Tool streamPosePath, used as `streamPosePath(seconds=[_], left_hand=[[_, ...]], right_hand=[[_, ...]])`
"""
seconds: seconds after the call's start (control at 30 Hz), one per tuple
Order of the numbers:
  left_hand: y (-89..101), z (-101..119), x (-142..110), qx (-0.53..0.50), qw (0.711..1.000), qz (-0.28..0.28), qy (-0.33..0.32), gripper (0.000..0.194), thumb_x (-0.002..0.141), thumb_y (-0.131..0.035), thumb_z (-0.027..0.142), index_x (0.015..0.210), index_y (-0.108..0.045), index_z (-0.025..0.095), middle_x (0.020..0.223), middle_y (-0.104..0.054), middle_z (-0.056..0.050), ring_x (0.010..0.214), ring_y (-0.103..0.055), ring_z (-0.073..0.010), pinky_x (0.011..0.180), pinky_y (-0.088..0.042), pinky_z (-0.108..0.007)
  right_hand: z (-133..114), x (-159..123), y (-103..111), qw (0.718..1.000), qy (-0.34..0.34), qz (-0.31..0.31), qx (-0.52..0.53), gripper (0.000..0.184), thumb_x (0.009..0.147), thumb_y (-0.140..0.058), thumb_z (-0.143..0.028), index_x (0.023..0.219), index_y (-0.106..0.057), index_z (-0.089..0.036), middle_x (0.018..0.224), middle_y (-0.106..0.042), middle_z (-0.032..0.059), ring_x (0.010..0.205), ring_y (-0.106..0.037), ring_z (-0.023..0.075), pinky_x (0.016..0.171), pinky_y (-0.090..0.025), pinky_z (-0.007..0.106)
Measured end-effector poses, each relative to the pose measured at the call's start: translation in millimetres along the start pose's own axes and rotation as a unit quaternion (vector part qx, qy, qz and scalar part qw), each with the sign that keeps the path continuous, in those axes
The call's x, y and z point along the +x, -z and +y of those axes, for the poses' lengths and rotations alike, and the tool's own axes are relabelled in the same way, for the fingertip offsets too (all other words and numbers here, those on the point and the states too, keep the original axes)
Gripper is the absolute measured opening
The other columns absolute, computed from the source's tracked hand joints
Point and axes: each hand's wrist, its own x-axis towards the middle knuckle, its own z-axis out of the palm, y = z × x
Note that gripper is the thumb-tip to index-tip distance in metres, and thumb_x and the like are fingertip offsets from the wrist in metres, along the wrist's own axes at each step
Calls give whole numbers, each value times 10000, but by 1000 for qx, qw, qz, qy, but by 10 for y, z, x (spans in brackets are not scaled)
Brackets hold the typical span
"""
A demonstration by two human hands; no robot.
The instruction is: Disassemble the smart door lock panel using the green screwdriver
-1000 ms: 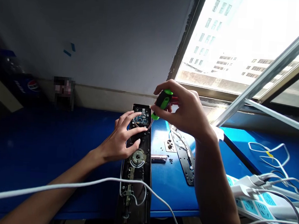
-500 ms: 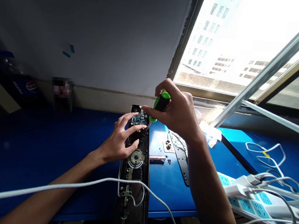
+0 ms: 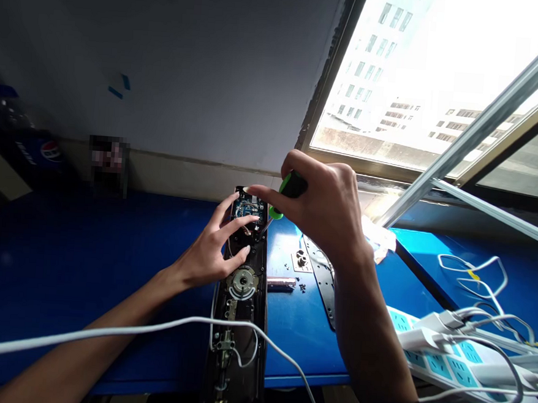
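Going by the angle here, it's all about the screwdriver [image 3: 291,188] versus the long black casing [image 3: 247,384]; the handle sits above and right of the casing's far end, and the shaft slants down-left into it, just beside the circuit board [image 3: 249,209]; can't tell if the tip is seated in anything, it's too small and dark. Casing's long axis runs away from the person toward the wall; right hand [image 3: 326,202] is the one on the tool, fingers wrapped snugly round the handle, with one digit stretched out over the casing's far end.

Left hand [image 3: 210,249] reaches over the casing from its left side; fingers spread wide and arched over the board, nothing visibly pinched, can't tell how firmly they touch; one fingertip is right near the shaft, so that's the tight spot imo.

Also, a white cable [image 3: 172,322] crosses over the casing's near half, well apart from the tip; just right of the casing on the bench [image 3: 293,344] are a shiny bar [image 3: 281,283], loose screws [image 3: 302,287] and a small plate [image 3: 300,260]; farther right, a perforated black plate [image 3: 325,285], part hidden by the right forearm.
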Motion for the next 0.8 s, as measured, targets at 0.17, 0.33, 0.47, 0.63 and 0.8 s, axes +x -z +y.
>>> streamPosePath(seconds=[0.17,0.33,0.47,0.63,0.8], left_hand=[[-12,-19,-4,-10,1000,5,-6,531,918,-684,295,1439,-583,288,1765,-91,-67,1582,-300,-397,1272,-361,-592],[-20,-21,-8,-10,1000,7,-4,531,915,-690,316,1434,-579,306,1763,-106,-44,1565,-338,-391,1273,-365,-589],[-16,-22,-5,-10,1000,1,3,534,913,-689,325,1437,-586,312,1767,-78,-32,1584,-295,-401,1274,-360,-593],[-15,-34,-3,-13,1000,-1,-1,543,912,-696,320,1440,-574,293,1770,-70,-56,1571,-327,-393,1274,-364,-583],[-23,-46,-3,-11,1000,4,-4,539,904,-699,319,1431,-591,287,1764,-87,-60,1601,-253,-402,1292,-317,-593]], right_hand=[[49,-36,99,991,65,-63,98,180,977,-598,-359,1050,-673,-211,803,-675,17,701,-586,139,652,-418,299],[122,-63,98,976,135,-65,156,300,877,-609,-184,1172,-666,-184,964,-724,30,753,-637,127,660,-463,284],[131,-43,10,986,106,-6,129,142,913,-624,-217,1031,-701,-202,803,-697,-7,681,-611,115,656,-460,295],[84,-37,10,979,133,-34,148,452,839,-623,-166,1287,-641,-219,1077,-719,35,784,-636,135,674,-476,300],[76,-40,-13,987,97,-5,128,213,908,-612,-228,1109,-681,-210,838,-692,1,690,-585,126,662,-455,316]])
